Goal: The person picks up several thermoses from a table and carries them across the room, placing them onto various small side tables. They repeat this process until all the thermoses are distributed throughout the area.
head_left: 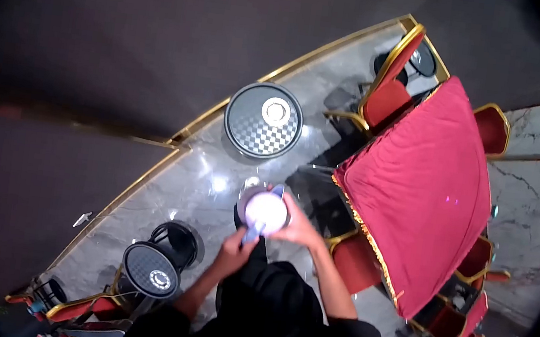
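Note:
In front of my body I hold a round thing with a glaring white face (267,211) and a darker rim; glare hides what kind it is. My right hand (296,226) curls around its right side. At its lower edge, my left hand (231,250) is closed on a bluish strip (252,235), perhaps a cloth, that overlaps the white face. More of the bluish material shows at the top edge. Just beyond stands a round black table (247,108) with a checkered top, bearing a round white-and-silver dish (276,111).
A long table with a red cloth (422,194) and gold fringe stands on the right, with red gold-framed chairs (385,105) around it. Another round black table (143,264) is at lower left. Dark walls with gold trim (311,55) bound the grey marble floor (203,160).

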`<state>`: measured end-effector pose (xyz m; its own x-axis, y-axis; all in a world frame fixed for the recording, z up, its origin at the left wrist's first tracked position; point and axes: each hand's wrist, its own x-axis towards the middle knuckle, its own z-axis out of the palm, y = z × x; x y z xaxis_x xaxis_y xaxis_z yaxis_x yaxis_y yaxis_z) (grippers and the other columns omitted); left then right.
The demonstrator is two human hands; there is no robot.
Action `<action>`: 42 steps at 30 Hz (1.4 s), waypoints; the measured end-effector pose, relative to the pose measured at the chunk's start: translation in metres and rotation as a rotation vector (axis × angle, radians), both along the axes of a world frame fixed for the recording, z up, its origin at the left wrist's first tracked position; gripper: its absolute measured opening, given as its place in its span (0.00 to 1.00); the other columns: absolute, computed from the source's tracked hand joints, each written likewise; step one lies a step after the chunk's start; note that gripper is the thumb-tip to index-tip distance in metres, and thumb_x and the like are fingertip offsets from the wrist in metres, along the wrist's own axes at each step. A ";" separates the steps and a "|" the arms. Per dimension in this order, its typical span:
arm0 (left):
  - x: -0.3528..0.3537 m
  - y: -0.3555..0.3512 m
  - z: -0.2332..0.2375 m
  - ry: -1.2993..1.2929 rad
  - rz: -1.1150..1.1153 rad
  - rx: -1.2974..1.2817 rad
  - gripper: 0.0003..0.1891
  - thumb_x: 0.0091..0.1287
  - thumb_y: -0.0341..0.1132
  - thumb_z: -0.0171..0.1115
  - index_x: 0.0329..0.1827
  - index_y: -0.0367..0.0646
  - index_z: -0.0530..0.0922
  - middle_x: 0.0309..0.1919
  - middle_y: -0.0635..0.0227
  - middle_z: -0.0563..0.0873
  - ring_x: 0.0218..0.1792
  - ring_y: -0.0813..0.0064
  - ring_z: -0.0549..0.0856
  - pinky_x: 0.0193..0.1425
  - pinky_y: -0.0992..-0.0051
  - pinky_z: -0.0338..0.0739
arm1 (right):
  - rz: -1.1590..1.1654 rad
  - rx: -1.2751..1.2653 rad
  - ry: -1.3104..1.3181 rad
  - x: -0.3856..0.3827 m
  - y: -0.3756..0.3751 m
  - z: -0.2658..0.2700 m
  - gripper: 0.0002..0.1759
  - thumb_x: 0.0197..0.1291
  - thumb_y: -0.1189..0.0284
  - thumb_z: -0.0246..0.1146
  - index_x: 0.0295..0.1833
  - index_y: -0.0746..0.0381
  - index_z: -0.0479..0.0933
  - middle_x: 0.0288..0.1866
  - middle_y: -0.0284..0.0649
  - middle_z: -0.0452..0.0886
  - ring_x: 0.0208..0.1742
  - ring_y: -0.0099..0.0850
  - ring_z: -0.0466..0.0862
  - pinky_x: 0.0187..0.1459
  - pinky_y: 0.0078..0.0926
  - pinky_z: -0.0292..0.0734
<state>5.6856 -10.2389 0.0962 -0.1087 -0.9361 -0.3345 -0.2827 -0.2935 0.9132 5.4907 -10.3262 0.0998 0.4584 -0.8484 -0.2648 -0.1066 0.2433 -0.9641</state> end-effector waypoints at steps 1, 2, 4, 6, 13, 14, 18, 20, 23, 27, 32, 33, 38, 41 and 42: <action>0.012 -0.040 -0.014 -0.016 -0.053 -0.014 0.10 0.64 0.36 0.62 0.36 0.37 0.75 0.22 0.52 0.79 0.23 0.58 0.82 0.27 0.68 0.72 | 0.013 0.083 -0.020 0.001 -0.028 -0.027 0.52 0.35 0.76 0.74 0.70 0.61 0.58 0.63 0.39 0.69 0.66 0.31 0.67 0.67 0.28 0.58; 0.022 -0.073 -0.037 -0.025 -0.083 -0.006 0.10 0.63 0.35 0.63 0.37 0.37 0.75 0.22 0.52 0.79 0.23 0.58 0.81 0.27 0.68 0.72 | -0.019 0.146 -0.068 0.002 -0.054 -0.048 0.51 0.36 0.79 0.72 0.70 0.60 0.57 0.64 0.38 0.68 0.67 0.31 0.66 0.67 0.29 0.59; 0.037 -0.125 -0.089 -0.011 -0.104 -0.019 0.10 0.59 0.32 0.65 0.39 0.36 0.76 0.22 0.54 0.79 0.23 0.60 0.81 0.27 0.68 0.72 | -0.094 0.284 -0.128 0.006 -0.098 -0.076 0.50 0.38 0.85 0.68 0.71 0.59 0.57 0.66 0.36 0.66 0.68 0.30 0.65 0.67 0.31 0.59; 0.047 -0.169 -0.128 0.009 -0.122 0.008 0.10 0.53 0.30 0.67 0.37 0.37 0.78 0.23 0.55 0.79 0.24 0.61 0.80 0.30 0.69 0.72 | -0.208 0.397 -0.154 0.014 -0.128 -0.103 0.49 0.40 0.88 0.64 0.72 0.57 0.56 0.69 0.34 0.61 0.69 0.29 0.63 0.65 0.33 0.64; 0.067 -0.302 -0.215 -0.204 -0.225 -0.152 0.08 0.45 0.27 0.68 0.22 0.38 0.75 0.16 0.62 0.75 0.20 0.66 0.72 0.29 0.69 0.67 | -0.585 0.543 -0.164 0.039 -0.202 -0.202 0.29 0.43 0.86 0.55 0.56 0.60 0.72 0.46 0.31 0.76 0.48 0.23 0.75 0.46 0.18 0.70; 0.068 -0.313 -0.225 -0.190 -0.240 -0.157 0.08 0.46 0.26 0.69 0.21 0.38 0.75 0.16 0.62 0.75 0.20 0.66 0.72 0.29 0.69 0.67 | -0.561 0.590 -0.160 0.037 -0.210 -0.211 0.30 0.43 0.87 0.54 0.57 0.60 0.72 0.48 0.32 0.76 0.49 0.24 0.75 0.47 0.18 0.71; 0.076 -0.336 -0.246 -0.185 -0.249 -0.129 0.10 0.47 0.28 0.70 0.20 0.37 0.74 0.16 0.60 0.75 0.20 0.63 0.74 0.28 0.69 0.67 | -0.551 0.659 -0.289 0.038 -0.219 -0.227 0.33 0.45 0.89 0.50 0.61 0.60 0.69 0.52 0.34 0.75 0.51 0.27 0.76 0.50 0.22 0.73; 0.081 -0.341 -0.254 -0.279 -0.256 -0.122 0.11 0.48 0.29 0.71 0.19 0.37 0.74 0.16 0.59 0.75 0.19 0.65 0.74 0.27 0.69 0.68 | -0.558 0.624 -0.423 0.036 -0.216 -0.219 0.37 0.47 0.91 0.50 0.67 0.58 0.64 0.54 0.34 0.74 0.51 0.28 0.77 0.53 0.27 0.75; 0.096 -0.344 -0.275 -0.118 -0.298 0.025 0.11 0.48 0.29 0.71 0.19 0.37 0.74 0.18 0.59 0.76 0.20 0.66 0.74 0.29 0.69 0.69 | -0.423 0.634 -0.294 0.025 -0.184 -0.214 0.32 0.54 0.87 0.51 0.66 0.58 0.66 0.55 0.33 0.75 0.50 0.24 0.77 0.53 0.26 0.74; 0.103 -0.350 -0.276 -0.181 -0.423 -0.025 0.09 0.47 0.29 0.72 0.24 0.37 0.77 0.23 0.60 0.79 0.27 0.67 0.77 0.33 0.70 0.69 | -0.581 0.794 -0.210 0.005 -0.070 -0.196 0.24 0.62 0.80 0.49 0.65 0.57 0.68 0.48 0.32 0.78 0.44 0.22 0.78 0.47 0.21 0.73; 0.085 -0.310 -0.241 -0.277 -0.095 -0.127 0.28 0.47 0.32 0.76 0.53 0.38 0.76 0.48 0.59 0.80 0.50 0.64 0.78 0.55 0.67 0.70 | -0.761 0.752 -0.024 -0.020 0.152 -0.168 0.17 0.66 0.75 0.49 0.58 0.62 0.75 0.46 0.33 0.80 0.45 0.23 0.79 0.48 0.23 0.74; 0.073 -0.298 -0.229 -0.245 0.032 -0.096 0.33 0.47 0.33 0.76 0.59 0.38 0.73 0.54 0.58 0.79 0.54 0.63 0.77 0.59 0.66 0.70 | -0.756 0.873 0.040 -0.025 0.173 -0.136 0.18 0.67 0.74 0.49 0.59 0.60 0.75 0.47 0.34 0.81 0.44 0.24 0.79 0.48 0.24 0.75; 0.081 -0.197 -0.266 -0.232 0.045 0.237 0.38 0.53 0.28 0.68 0.69 0.38 0.62 0.57 0.54 0.75 0.56 0.65 0.77 0.57 0.67 0.73 | -1.071 0.848 0.039 -0.031 0.317 -0.102 0.15 0.65 0.72 0.53 0.55 0.59 0.78 0.44 0.32 0.83 0.40 0.21 0.80 0.40 0.21 0.75; 0.043 -0.118 -0.216 -0.077 -0.268 0.584 0.18 0.61 0.32 0.58 0.55 0.39 0.73 0.33 0.65 0.85 0.26 0.78 0.80 0.27 0.77 0.74 | -1.312 0.620 -0.056 -0.024 0.388 -0.116 0.14 0.64 0.71 0.56 0.52 0.60 0.80 0.43 0.33 0.84 0.39 0.21 0.81 0.40 0.20 0.75; 0.031 -0.087 -0.190 -0.081 -0.404 0.673 0.14 0.63 0.34 0.57 0.50 0.39 0.75 0.32 0.65 0.84 0.24 0.79 0.79 0.25 0.77 0.73 | -1.355 0.549 -0.129 -0.023 0.406 -0.122 0.14 0.64 0.71 0.56 0.52 0.60 0.80 0.42 0.34 0.84 0.40 0.21 0.81 0.40 0.19 0.75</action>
<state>5.7167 -10.3257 -0.0934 -0.3485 -0.4231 -0.8364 -0.5435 -0.6358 0.5481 5.4681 -9.9197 -0.0225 -0.5443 -0.4482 -0.7092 0.5747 0.4166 -0.7044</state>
